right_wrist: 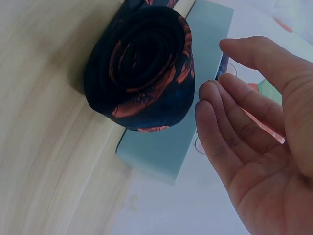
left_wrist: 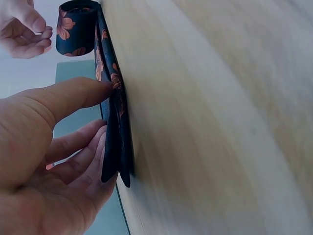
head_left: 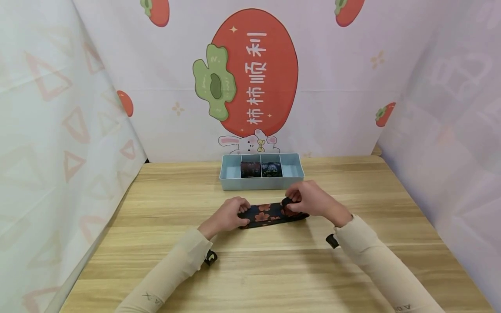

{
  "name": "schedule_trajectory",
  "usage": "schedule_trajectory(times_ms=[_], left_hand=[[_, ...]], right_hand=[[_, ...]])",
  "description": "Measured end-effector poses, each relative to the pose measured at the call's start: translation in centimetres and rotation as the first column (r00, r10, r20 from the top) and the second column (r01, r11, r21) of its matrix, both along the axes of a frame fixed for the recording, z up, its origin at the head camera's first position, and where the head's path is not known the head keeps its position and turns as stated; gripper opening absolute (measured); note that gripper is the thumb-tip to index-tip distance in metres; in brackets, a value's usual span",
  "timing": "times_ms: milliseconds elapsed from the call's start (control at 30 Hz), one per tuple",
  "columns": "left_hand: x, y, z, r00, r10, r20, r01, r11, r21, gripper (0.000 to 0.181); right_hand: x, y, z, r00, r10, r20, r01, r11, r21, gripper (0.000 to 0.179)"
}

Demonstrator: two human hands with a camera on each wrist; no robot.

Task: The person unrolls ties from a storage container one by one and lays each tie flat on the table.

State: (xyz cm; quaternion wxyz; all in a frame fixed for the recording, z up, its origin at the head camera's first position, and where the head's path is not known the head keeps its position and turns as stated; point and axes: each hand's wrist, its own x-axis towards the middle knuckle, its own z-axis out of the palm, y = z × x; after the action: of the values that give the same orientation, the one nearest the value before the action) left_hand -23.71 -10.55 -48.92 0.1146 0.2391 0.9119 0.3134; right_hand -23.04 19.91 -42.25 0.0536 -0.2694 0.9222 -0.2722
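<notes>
A dark navy necktie (head_left: 263, 213) with orange flowers lies across the tabletop, partly rolled up. Its rolled end (right_wrist: 142, 73) forms a thick coil at the right, and the flat part runs left to pointed tips. My left hand (head_left: 230, 214) holds the flat part, thumb on one side and fingers on the other, as the left wrist view shows. Beside the coil hovers my right hand (right_wrist: 259, 127), its fingers loosely bent and apart from the fabric.
Behind the necktie stands a light-blue divided box (head_left: 262, 184). Its two middle compartments hold a brownish patterned roll (head_left: 250, 170) and a dark blue patterned roll (head_left: 272, 170). A printed cloth (head_left: 332, 95) hangs behind the wooden table (head_left: 262, 278).
</notes>
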Motion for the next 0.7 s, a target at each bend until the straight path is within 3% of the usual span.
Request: schedule_trajectory(times_ms=[333,700], left_hand=[[-0.4,-2.3,0.2,1.000,0.012,0.005,-0.012,1.000,-0.025,0.037],[-0.3,-2.3,0.7,1.000,-0.009,-0.006,0.009,1.000,-0.027,0.037]], right_hand=[[-0.7,-3.2,-1.3,0.993,0.058,-0.107,-0.058,0.998,0.000,0.024],[-0.7,-3.5,-2.4,0.981,-0.046,-0.191,0.060,0.996,0.070,0.035]])
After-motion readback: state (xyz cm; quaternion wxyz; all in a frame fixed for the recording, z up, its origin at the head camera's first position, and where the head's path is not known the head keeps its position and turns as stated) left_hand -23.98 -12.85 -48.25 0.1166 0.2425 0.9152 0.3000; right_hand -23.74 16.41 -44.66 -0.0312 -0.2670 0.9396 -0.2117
